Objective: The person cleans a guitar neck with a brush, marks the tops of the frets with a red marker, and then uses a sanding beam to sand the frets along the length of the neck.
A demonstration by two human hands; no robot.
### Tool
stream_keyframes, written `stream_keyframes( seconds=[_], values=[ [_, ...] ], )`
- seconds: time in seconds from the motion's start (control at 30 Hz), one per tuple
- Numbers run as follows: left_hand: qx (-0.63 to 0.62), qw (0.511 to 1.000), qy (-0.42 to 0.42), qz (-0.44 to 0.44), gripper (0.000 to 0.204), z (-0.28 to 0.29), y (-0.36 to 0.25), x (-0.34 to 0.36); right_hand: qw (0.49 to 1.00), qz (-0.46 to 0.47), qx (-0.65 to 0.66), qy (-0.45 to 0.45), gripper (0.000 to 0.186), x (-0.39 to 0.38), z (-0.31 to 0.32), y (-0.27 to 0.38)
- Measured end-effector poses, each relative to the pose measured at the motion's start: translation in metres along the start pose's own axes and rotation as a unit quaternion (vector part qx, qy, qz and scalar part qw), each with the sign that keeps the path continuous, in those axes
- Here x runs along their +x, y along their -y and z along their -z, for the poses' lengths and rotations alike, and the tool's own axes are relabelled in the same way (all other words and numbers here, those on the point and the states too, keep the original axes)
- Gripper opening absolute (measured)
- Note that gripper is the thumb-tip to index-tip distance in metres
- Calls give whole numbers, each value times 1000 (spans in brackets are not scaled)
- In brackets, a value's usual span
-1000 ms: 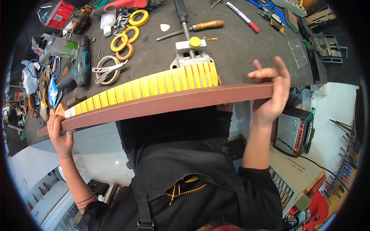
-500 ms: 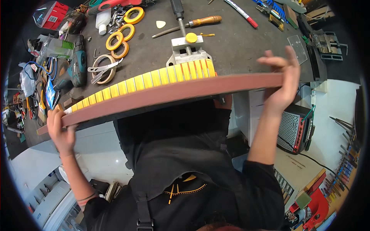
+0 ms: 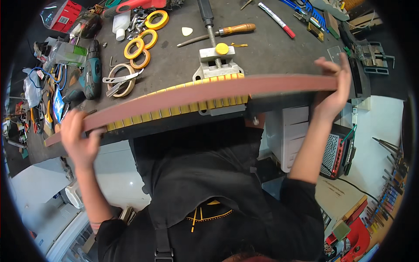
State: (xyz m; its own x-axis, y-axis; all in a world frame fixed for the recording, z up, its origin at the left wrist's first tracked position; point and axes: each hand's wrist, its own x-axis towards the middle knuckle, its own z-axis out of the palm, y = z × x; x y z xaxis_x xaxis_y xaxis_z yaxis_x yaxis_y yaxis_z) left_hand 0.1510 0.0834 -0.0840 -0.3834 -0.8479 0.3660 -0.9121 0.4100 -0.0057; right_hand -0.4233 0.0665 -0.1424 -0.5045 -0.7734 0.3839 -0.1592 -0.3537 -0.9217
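Note:
A long, reddish-brown sanding beam, slightly blurred, lies lengthwise over a guitar neck. Yellow tape covers the fretboard, with thin metal frets showing between the strips. My left hand is closed around the beam near its left end, thumb on the near side. At the other end, my right hand grips the beam, with some fingers stretched out past its far edge. Beneath the neck's right part sits a grey vise with a yellow knob. The beam hides much of the fretboard.
Beyond the neck lie a wooden-handled file, a marker and several tape rolls. A teal drill and cluttered tools fill the left side. A small amplifier stands below the bench at right.
Both hands have moved the beam away from me and rightward across the neck. Taped frets now show along its near side, where before they showed mainly on its far side.

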Motion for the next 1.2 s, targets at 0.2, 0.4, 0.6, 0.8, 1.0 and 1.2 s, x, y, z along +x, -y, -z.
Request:
stream_keyframes(
  seconds=[0.2, 0.4, 0.6, 0.8, 1.0, 1.2],
  values=[
    [7, 1000, -8, -18, 55, 3, 18, 0, 1000, -14, 22, -14, 50, -9, -8, -2],
    [-1, 998, 39, 46, 57, 19, 65, -42, 995, -8, 55, 79, 49, -41, -34, 12],
    [-19, 1000, -7, -17, 57, -11, -39, 36, 998, 4, -17, -64, 51, 26, 22, -9],
    [16, 999, 6, 28, 62, 29, 90, -51, 989, -13, 95, 109, 51, -67, -57, 13],
    [-5, 993, 91, 69, 62, -10, -48, 47, 999, -14, -5, -41, 51, 41, 24, -17],
    [13, 999, -2, 43, 67, 23, 103, -47, 992, -42, 83, 83, 53, -52, -68, 16]
  ],
)
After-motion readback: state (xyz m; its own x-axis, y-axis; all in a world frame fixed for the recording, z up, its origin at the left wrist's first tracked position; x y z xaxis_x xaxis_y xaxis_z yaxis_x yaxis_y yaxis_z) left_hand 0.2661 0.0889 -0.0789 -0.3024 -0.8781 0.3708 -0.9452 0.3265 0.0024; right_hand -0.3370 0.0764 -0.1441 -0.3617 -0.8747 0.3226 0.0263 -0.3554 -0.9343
